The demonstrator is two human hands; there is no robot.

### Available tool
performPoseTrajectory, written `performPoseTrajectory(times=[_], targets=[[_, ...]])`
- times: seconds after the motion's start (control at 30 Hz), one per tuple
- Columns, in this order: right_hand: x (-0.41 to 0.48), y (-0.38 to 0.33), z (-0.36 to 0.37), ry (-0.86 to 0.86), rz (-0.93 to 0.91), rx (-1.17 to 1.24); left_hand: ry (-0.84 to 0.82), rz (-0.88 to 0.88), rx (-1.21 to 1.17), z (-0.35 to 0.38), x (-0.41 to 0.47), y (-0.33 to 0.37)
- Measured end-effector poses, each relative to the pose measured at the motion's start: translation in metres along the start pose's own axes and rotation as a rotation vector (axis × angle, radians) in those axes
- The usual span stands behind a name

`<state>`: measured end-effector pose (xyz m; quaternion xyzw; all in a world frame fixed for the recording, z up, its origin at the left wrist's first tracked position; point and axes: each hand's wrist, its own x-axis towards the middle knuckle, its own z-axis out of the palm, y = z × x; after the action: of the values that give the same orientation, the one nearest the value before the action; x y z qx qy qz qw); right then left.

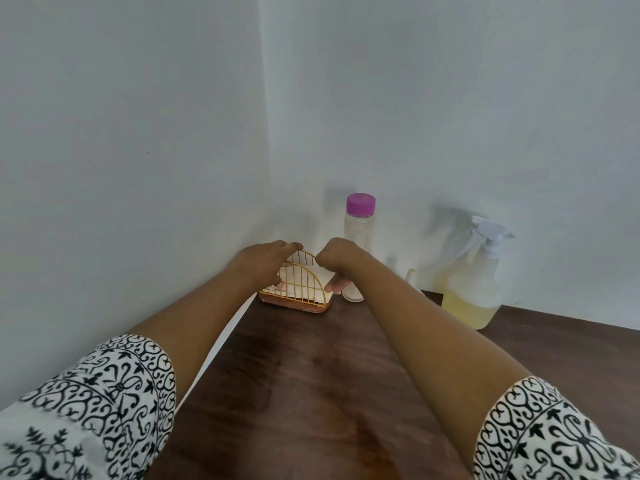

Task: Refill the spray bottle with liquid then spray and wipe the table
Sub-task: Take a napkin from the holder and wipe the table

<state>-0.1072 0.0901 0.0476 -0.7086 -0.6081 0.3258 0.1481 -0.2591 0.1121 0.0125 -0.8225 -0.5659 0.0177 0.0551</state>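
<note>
Yellow wire lay under the fingers of the left hand (265, 261), which were spread over the top of a yellow half-round wire napkin holder (299, 287) with a brown base, while the thumb pressed its near face; the hand thus clasped the arch. At the holder's right end the right hand (337, 259) was curled closed round the frame. Whether its fingertips also pinched one of the white paper napkins (290, 277) standing upright inside could not be told. The holder stood at the far left of the dark brown wooden table (311, 375), close to the corner of two pale walls, with its long axis running left to right.

Just behind the right hand stood a clear plastic bottle with a purple screw cap (359, 233), upright and seemingly almost empty. Farther right, well apart from both hands, a translucent spray bottle with a white trigger head (472, 289) stood upright against the far wall, about a third full of pale yellow liquid. A small white object between the two bottles was too indistinct to identify.

By judgement, a napkin was being taken for wiping. The spray bottle lay to the right, nearer the right hand, which would reach it first.
</note>
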Motion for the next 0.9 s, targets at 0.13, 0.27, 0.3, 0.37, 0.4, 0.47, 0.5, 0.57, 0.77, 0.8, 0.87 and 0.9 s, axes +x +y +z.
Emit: performPoseTrajectory(times=[0.13, 0.27, 0.3, 0.37, 0.4, 0.47, 0.5, 0.57, 0.77, 0.8, 0.87, 0.9], targets=[[0.004, 0.010, 0.007, 0.022, -0.037, -0.054, 0.004, 0.002, 0.010, 0.000, 0.002, -0.001], [0.005, 0.016, 0.008, 0.092, -0.078, -0.209, 0.020, -0.009, 0.004, 0.003, 0.003, -0.001], [0.005, 0.018, 0.011, 0.061, -0.057, -0.237, 0.023, -0.006, 0.001, 0.004, 0.003, -0.001], [0.000, 0.022, 0.018, 0.032, -0.043, -0.327, 0.021, 0.002, 0.009, 0.004, 0.003, -0.001], [0.000, 0.025, 0.023, 0.053, -0.069, -0.363, 0.020, 0.004, 0.015, 0.005, 0.003, -0.002], [-0.001, 0.031, 0.031, 0.162, -0.142, -0.403, 0.016, 0.007, 0.024, 0.004, 0.004, -0.003], [0.000, 0.033, 0.034, 0.218, -0.172, -0.406, 0.014, 0.007, 0.031, 0.004, 0.004, -0.004], [0.000, 0.035, 0.036, 0.282, -0.187, -0.404, 0.016, 0.007, 0.049, 0.004, 0.005, -0.003], [-0.005, 0.024, 0.030, 0.324, -0.225, -0.460, 0.017, 0.003, 0.089, 0.006, 0.011, -0.005], [-0.006, 0.021, 0.027, 0.348, -0.238, -0.472, 0.018, 0.001, 0.094, 0.006, 0.012, -0.005], [-0.012, 0.013, 0.018, 0.404, -0.268, -0.504, 0.019, 0.001, 0.098, 0.005, 0.016, -0.003], [-0.015, 0.010, 0.012, 0.434, -0.285, -0.522, 0.016, 0.000, 0.102, 0.005, 0.018, -0.003]])
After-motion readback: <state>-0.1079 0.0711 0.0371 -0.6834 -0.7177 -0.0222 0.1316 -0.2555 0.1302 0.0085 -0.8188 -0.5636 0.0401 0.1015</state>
